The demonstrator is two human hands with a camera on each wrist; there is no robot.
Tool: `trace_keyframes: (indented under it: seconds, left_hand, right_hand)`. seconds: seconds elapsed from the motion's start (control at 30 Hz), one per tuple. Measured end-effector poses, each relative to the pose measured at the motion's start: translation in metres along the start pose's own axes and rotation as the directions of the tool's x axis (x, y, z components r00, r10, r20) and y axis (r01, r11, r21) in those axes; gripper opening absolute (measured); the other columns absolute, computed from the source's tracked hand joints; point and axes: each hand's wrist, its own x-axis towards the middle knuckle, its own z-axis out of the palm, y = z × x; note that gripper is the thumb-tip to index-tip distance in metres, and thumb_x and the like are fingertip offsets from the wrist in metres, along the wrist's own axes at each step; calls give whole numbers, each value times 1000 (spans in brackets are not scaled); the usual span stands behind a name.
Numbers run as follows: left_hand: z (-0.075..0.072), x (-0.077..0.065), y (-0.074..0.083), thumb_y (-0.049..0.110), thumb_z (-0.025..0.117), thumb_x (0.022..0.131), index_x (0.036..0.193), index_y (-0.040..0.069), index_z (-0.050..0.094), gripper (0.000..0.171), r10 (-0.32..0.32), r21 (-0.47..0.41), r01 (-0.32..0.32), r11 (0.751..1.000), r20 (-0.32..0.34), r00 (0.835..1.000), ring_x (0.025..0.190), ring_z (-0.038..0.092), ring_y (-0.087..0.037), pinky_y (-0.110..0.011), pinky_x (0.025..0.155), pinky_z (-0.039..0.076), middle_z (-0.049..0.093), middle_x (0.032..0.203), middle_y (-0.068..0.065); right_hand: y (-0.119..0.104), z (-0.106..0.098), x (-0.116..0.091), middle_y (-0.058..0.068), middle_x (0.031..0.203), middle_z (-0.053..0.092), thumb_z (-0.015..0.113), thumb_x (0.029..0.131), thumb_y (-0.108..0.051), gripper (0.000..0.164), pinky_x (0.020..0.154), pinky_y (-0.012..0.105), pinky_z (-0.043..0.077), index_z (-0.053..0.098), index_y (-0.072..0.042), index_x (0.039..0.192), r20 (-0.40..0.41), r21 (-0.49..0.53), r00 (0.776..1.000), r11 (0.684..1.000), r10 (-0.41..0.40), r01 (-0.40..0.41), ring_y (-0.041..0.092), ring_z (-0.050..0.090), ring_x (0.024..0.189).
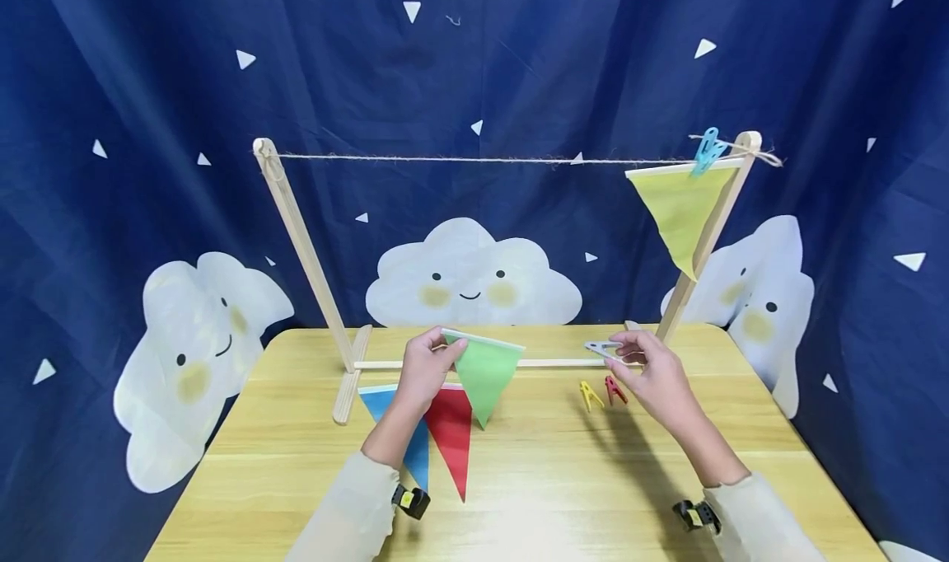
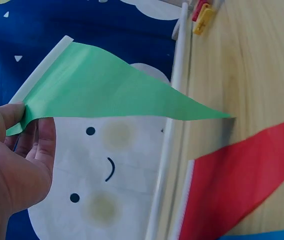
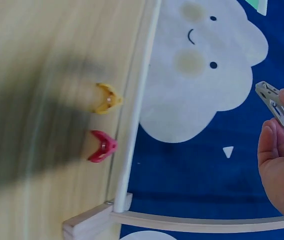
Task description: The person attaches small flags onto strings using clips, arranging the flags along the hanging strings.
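My left hand (image 1: 428, 370) pinches a green triangular pennant (image 1: 485, 372) by one end of its white top band, and the point hangs down. In the left wrist view the green pennant (image 2: 102, 85) spreads out from the thumb and fingers. Between the thumb and fingers of my right hand (image 1: 656, 377) is a grey-white clothespin (image 3: 273, 104). On the table below it lie a yellow clothespin (image 1: 591, 395) and a red clothespin (image 1: 614, 391). A red pennant (image 1: 451, 430) and a blue pennant (image 1: 417, 447) lie under the left hand, partly hidden by the wrist.
A wooden frame with a left post (image 1: 307, 257) and a right post stands on the table (image 1: 549, 480). Twine (image 1: 445, 159) runs between the post tops. A blue clothespin (image 1: 708, 152) holds a yellow pennant (image 1: 682, 208) at the twine's right end. A white bar (image 1: 556, 362) joins the feet.
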Motion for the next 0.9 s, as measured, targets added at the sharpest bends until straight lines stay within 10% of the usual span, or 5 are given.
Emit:
trace_keyframes:
  seconds: [0.33,0.9]
  left_hand:
    - [5,5,23,13,76,95,108,0,76,18,68,-11,-68,998,16,998,72,66,-14,-24,67,58,73,94,-10]
    - [15,15,50,10,74,95,105,-1,74,15,104,-76,-101,992,26,994,73,66,-13,-25,66,57,72,90,-5]
  right_hand:
    - [-13,-13,16,12,99,67,80,86,3,29,80,3,46,70,-2,112,-89,44,995,998,-34,38,-8,59,88]
    - [-38,-27,45,13,103,66,79,87,3,30,85,3,47,70,-1,116,-80,45,988,990,-132,136,7,62,90]
